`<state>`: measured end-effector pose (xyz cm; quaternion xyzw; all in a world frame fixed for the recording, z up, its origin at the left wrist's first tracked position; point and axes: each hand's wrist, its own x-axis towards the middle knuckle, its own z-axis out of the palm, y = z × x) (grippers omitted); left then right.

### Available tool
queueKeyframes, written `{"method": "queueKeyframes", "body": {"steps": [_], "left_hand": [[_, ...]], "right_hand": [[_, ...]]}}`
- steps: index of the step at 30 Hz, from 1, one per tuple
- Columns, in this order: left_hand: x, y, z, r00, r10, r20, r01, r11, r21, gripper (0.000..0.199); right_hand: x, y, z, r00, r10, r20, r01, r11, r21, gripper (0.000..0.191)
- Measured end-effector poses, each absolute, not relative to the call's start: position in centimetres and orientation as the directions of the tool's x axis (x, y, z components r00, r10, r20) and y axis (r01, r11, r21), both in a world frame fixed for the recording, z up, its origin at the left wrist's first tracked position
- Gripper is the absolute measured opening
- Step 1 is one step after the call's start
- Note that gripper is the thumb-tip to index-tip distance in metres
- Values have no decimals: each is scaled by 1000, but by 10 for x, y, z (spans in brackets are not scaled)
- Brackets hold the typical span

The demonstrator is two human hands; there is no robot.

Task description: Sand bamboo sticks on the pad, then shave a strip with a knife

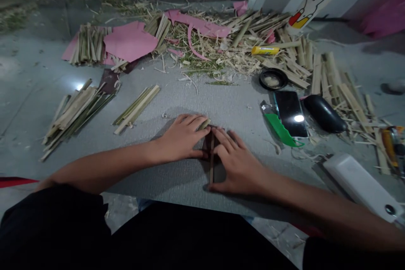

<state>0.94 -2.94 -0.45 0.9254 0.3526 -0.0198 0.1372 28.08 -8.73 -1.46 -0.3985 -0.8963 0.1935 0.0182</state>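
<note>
Near the table's front edge lies a dark brown frame-like piece (211, 164) with a thin upright strip along it. My right hand (238, 162) rests on its right side, with the thumb at its near end and the fingers at its far end. At its left edge is my left hand (180, 139), its thumb touching the piece and its fingers closed around a short greenish bamboo piece (205, 124). A small bundle of bamboo strips (137, 109) lies beyond my left forearm, and a larger bundle (76, 114) is further left.
Bamboo shavings (202, 50) and pink paper (129, 42) cover the back. To the right are a yellow tube (265, 50), black dish (273, 79), phone (291, 114), green cutter (281, 128), black rounded case (324, 114), white device (360, 185) and more bamboo strips (332, 76).
</note>
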Motion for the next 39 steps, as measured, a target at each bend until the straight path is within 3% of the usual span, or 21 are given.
{"method": "queueKeyframes", "body": {"steps": [3,8,12,16,21,25,29,34,39], "left_hand": [[9,-29,-4,747,652,-130,661,-709,246,91],[8,-30,-7,753,649,-108,653,-719,239,88],[7,-30,-9,747,657,-101,659,-712,241,90],[8,-29,-7,753,648,-117,655,-718,236,88],[9,-29,-5,746,653,-132,664,-715,219,93],[9,-29,-3,751,647,-132,658,-718,227,90],[9,-29,-4,745,653,-139,665,-710,230,92],[8,-29,-5,747,653,-124,661,-711,240,88],[8,-29,-2,743,654,-144,668,-708,229,88]], "right_hand": [[281,-85,-13,-540,834,-113,816,486,-313,103],[279,-88,-10,-618,774,-137,761,546,-350,93],[278,-88,-9,-504,855,-118,836,449,-316,98],[277,-89,-8,-630,760,-157,756,555,-346,97],[279,-84,-9,-496,856,-144,845,437,-308,102],[280,-86,-11,-625,769,-138,757,552,-350,93],[282,-86,-12,-524,841,-136,825,461,-327,96],[282,-89,-13,-643,756,-121,736,566,-372,93],[283,-85,-13,-549,828,-115,806,488,-336,97]]}}
